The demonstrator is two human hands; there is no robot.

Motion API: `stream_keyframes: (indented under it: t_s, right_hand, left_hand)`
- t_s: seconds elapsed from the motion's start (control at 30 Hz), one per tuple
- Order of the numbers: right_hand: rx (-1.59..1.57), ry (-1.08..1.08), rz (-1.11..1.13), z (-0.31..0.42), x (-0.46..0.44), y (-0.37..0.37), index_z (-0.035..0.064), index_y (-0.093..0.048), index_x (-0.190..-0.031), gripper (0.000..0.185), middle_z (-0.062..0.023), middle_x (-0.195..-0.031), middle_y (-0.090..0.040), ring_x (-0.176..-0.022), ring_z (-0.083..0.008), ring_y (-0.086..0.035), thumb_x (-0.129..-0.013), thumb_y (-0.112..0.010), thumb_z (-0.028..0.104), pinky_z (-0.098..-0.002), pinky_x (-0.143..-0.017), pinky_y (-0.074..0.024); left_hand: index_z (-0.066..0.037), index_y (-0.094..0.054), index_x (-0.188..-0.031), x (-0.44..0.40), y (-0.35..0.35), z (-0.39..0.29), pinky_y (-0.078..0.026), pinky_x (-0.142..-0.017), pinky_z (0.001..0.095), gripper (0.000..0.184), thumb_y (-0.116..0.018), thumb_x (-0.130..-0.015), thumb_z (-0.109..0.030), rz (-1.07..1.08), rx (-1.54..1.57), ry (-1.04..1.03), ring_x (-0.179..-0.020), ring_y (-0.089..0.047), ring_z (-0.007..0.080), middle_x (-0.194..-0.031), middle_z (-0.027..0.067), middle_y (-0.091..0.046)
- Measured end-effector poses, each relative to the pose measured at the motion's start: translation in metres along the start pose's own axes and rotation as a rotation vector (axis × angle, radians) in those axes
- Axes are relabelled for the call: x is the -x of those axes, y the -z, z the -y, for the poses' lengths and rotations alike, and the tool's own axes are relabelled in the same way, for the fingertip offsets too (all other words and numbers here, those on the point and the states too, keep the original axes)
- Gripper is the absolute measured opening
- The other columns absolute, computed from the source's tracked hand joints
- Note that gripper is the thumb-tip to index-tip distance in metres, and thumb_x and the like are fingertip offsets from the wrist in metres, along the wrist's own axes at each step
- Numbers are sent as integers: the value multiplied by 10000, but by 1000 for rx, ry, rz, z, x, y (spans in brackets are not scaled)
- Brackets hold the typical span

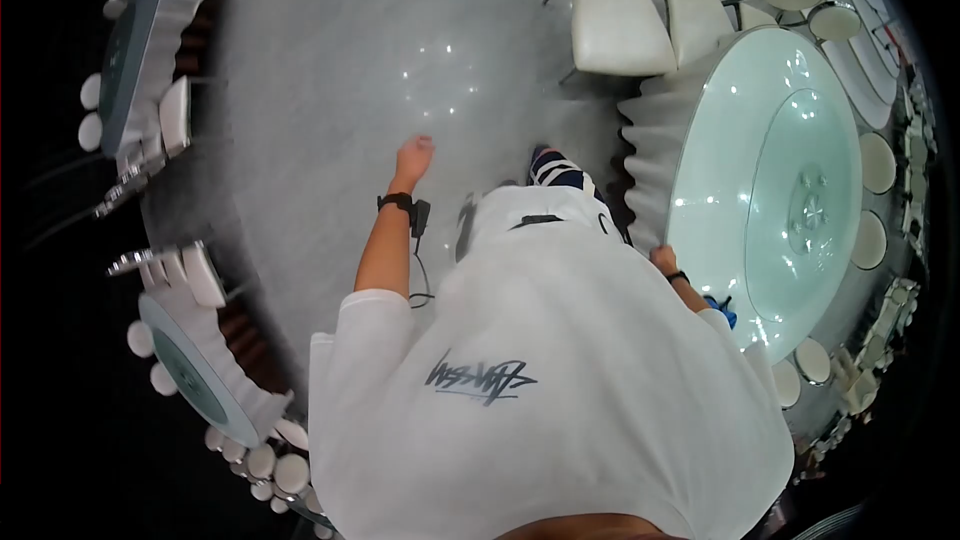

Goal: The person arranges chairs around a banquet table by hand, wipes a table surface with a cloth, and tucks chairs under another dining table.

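My left hand [414, 158] hangs over the grey floor, its fingers curled in and slightly blurred, with nothing visible in it. A black strap and small device [421, 218] sit on that wrist, with a cable hanging down. My right hand [663, 260] is low beside the near edge of a large round glass-topped table [715, 150]. Its fingers look bunched, but they are too small to make out, as is any contact with the tablecloth [655, 155]. A dark band circles the right wrist. Something blue [722, 312] shows by my right forearm.
White chairs [620, 25] stand ahead at the table's far left side, with round-seated ones beyond. A glass turntable [800, 205] tops the table. Two more draped tables [135, 50] with chairs stand far left. My foot [560, 170] is on the grey floor [320, 100].
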State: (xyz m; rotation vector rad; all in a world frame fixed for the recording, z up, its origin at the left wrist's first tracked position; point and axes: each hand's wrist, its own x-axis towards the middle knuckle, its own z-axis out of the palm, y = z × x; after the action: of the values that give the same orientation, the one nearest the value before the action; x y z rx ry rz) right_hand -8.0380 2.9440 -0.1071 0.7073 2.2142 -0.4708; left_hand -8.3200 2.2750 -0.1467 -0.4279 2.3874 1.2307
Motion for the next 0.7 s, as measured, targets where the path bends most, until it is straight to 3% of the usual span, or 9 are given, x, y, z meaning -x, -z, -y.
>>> stream_keyframes:
  t_s: [0.1,0.27,0.33,0.37,0.43,0.5,0.53,0.57,0.7]
  right_hand:
    - [54,-3,264,26,-14,14,7,-765,-958,271,-247,-943,-760,-915,-420,-720,-924,-625,237,-523,-793,-581]
    - [-77,70,446,136,-164,52,33,-758,-925,265,-199,-920,-768,-825,-333,-705,-950,-652,276,-486,-716,-568]
    - [-302,160,385,210,-255,95,44,-756,-911,268,-180,-911,-771,-789,-299,-700,-961,-663,291,-472,-684,-563]
    - [-462,193,344,249,-300,120,50,-754,-905,271,-171,-906,-772,-771,-281,-697,-966,-669,299,-464,-669,-561]
    - [-716,54,118,349,-366,202,45,-739,-900,299,-112,-867,-750,-671,-224,-677,-1008,-643,306,-413,-578,-547]
    - [-990,239,-148,424,-449,290,68,-693,-1110,301,-27,-771,-655,-597,-147,-613,-1012,-698,353,-339,-456,-479]
    - [-820,255,-234,467,-451,359,32,-670,-1281,532,-64,-864,-712,-679,-178,-654,-955,-783,436,-386,-541,-537]
    - [-534,313,-509,501,-469,410,-14,-550,-1481,874,-269,-1312,-698,-1171,-394,-699,-887,-794,579,-460,-1026,-537]
    - [-826,196,-764,622,-499,576,-159,-309,-1570,1338,-384,-1491,-527,-1417,-464,-531,-705,-892,677,-467,-1173,-427]
  left_hand:
    - [-49,-727,-1220,-95,43,-137,-575,-862,391,319,-696,-947,-212,-52,208,-118,-962,-754,263,-1060,179,-784]
    - [-65,-714,-1283,-224,37,-170,-570,-920,396,346,-664,-994,-248,-24,96,-242,-1003,-745,297,-1121,182,-771]
    - [-62,-682,-1307,-234,35,-160,-572,-893,368,358,-701,-980,-206,33,-282,-188,-933,-712,214,-1045,128,-771]
    - [-82,-665,-1369,-233,41,-154,-557,-982,454,443,-686,-965,-262,217,-288,-69,-1103,-711,358,-1214,199,-742]
    - [-105,-663,-1381,-235,41,-114,-564,-990,460,514,-745,-904,-276,320,-359,63,-1111,-715,360,-1204,190,-751]
    - [-61,-730,-1243,-226,57,-122,-581,-941,459,420,-757,-889,-284,347,-280,339,-1018,-741,386,-1104,218,-773]
    - [-58,-730,-1228,-224,65,-122,-580,-936,465,405,-747,-894,-287,356,-248,410,-1014,-739,390,-1100,221,-771]
    - [-55,-731,-1214,-226,74,-127,-579,-931,471,392,-737,-900,-289,378,-256,426,-1010,-737,394,-1095,224,-769]
    - [-44,-732,-1155,-289,112,-170,-575,-911,494,348,-697,-922,-300,446,-310,431,-995,-729,409,-1078,235,-759]
